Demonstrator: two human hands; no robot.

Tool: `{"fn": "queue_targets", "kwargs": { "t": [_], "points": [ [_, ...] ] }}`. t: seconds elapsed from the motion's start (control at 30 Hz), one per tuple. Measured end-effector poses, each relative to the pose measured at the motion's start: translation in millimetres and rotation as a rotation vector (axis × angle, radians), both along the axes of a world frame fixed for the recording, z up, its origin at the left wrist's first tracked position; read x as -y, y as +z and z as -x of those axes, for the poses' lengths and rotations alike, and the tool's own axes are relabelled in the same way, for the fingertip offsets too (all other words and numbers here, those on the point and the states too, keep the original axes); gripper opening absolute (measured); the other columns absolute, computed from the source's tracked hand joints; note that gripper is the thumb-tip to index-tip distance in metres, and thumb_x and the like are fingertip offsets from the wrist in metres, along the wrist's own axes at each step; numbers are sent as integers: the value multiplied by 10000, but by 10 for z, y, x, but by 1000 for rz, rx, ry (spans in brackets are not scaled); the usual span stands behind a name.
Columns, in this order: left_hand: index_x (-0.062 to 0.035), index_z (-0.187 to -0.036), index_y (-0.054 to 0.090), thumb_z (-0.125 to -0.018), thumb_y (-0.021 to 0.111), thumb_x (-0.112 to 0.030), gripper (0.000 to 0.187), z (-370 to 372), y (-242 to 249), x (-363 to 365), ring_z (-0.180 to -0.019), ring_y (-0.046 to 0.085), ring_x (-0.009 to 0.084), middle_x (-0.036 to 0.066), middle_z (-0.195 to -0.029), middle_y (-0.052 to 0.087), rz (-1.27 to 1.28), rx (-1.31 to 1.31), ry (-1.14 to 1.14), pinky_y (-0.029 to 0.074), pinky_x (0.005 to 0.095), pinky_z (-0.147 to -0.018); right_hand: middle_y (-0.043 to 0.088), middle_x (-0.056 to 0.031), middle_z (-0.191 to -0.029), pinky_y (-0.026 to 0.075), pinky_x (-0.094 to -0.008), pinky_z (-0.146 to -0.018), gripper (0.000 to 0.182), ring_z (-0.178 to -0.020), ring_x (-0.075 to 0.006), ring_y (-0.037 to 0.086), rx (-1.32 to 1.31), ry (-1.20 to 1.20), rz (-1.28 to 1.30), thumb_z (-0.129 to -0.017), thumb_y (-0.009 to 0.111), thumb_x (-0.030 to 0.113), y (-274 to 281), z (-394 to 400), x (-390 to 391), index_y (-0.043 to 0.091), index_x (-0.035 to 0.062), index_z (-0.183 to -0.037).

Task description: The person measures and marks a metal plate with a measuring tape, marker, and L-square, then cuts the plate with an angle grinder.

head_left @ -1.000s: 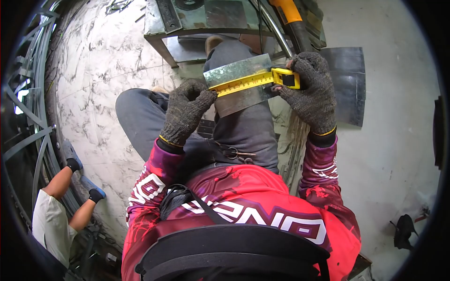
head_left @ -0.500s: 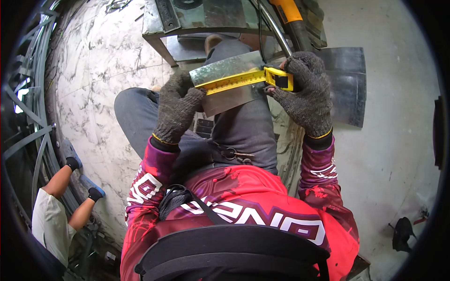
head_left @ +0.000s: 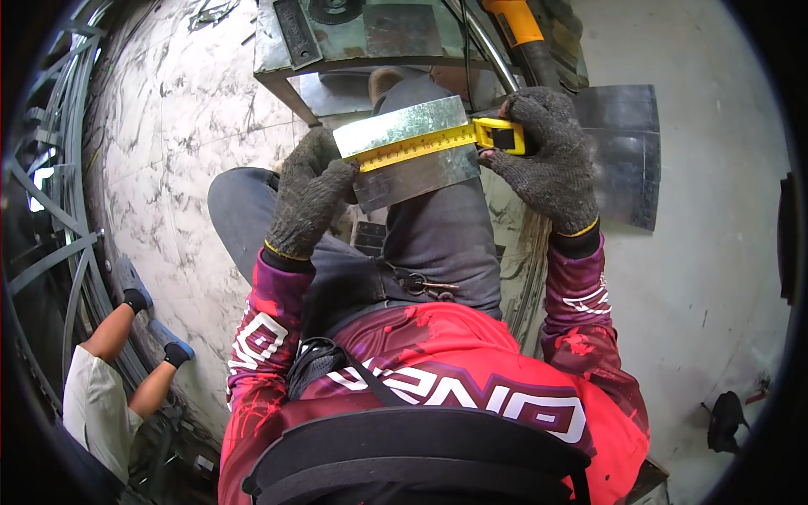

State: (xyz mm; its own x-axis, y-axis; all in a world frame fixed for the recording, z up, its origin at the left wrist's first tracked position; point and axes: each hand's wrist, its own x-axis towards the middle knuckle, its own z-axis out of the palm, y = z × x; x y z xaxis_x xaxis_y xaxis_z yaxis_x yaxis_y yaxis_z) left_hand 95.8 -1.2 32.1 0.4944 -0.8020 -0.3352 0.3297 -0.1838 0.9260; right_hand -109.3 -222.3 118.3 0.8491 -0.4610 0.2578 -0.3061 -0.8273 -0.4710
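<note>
A yellow tape measure (head_left: 508, 136) is drawn out across a shiny metal sheet (head_left: 400, 126), above my lap. My left hand (head_left: 310, 189), in a dark grey knit glove, pinches the sheet's left edge together with the end of the tape blade. In the same kind of glove, my right hand (head_left: 551, 156) is closed around the tape measure's case at the sheet's right edge. The blade lies slightly slanted over the sheet, rising to the right.
Ahead stands a metal table (head_left: 345, 46) with flat metal pieces on it. An orange-handled tool (head_left: 518, 23) is at its right, dark curved sheets (head_left: 623, 151) below that. Metal strips (head_left: 71, 210) line the left side, near another person's legs (head_left: 126, 353).
The sheet and tape have shifted slightly left and tilted, so the sheet's upper face looks brighter. Both hands keep their hold.
</note>
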Motion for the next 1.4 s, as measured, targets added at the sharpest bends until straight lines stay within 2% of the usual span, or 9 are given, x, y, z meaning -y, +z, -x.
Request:
{"fn": "queue_targets", "kwargs": {
  "t": [0.1,0.53,0.63,0.7,0.83,0.93,1.13,1.3,1.4],
  "points": [
    [14,-1219,596,-914,622,-79,320,36,-30,26,-999,597,122,69,-1108,662,68,31,-7,495,275,-886,663,-125,-1076,486,-445,-928,544,-1046,-328,620,-4,35,36,-638,917,229,-19,-55,7,682,55,-1097],
    [52,-1244,606,-955,600,-162,360,102,-36,47,-1012,629,185,112,-1078,683,62,-52,35,509,328,-896,629,-134,-1095,494,-443,-925,530,-1041,-325,603,30,81,-50,-663,910,202,-78,-89,30,671,49,-1110],
    [62,-1274,599,-961,591,-173,391,118,-8,46,-1020,637,219,125,-1098,690,42,361,-107,506,346,-917,627,-133,-1108,499,-441,-927,532,-1060,-327,595,-24,86,-23,-657,909,184,-1,-122,27,669,57,-1115],
    [51,-1336,563,-998,527,-113,377,107,30,55,-1179,615,234,136,-1278,644,12,181,-125,491,371,-1011,629,-132,-1111,503,-436,-930,536,-1077,-325,588,-31,112,-25,-653,906,166,11,-139,50,669,63,-1123],
    [50,-1346,557,-987,530,-98,388,-5,-11,24,-1183,614,232,139,-1305,628,53,320,-202,490,370,-1017,631,-133,-1118,500,-441,-941,532,-1090,-326,582,-23,162,-13,-658,903,160,18,-212,92,669,67,-1127],
    [49,-1337,567,-973,555,-106,396,22,-29,54,-1185,614,234,149,-1306,622,72,-118,-92,493,375,-1015,627,-133,-1130,503,-434,-963,529,-1104,-322,588,-60,160,-46,-665,905,154,-11,-222,145,669,59,-1128],
    [44,-1336,566,-950,593,-147,432,0,30,51,-1140,629,231,148,-1253,640,49,415,-225,506,355,-983,614,-122,-1154,534,-382,-944,569,-1097,-266,631,64,148,-227,-713,914,199,-22,-135,184,638,39,-1183],
    [29,-1321,542,-914,643,-120,445,57,-41,102,-1066,613,189,113,-1160,644,98,-9,40,510,330,-937,617,-110,-1089,552,-356,-879,579,-1004,-213,654,35,65,-272,-688,936,191,-60,-142,178,619,20,-1141],
    [25,-1293,540,-901,659,-104,429,86,-13,154,-1048,609,179,100,-1119,640,170,64,138,514,323,-922,618,-104,-1056,555,-355,-858,575,-974,-199,652,75,40,-342,-673,946,185,-40,-182,146,616,19,-1114]
  ]
}}
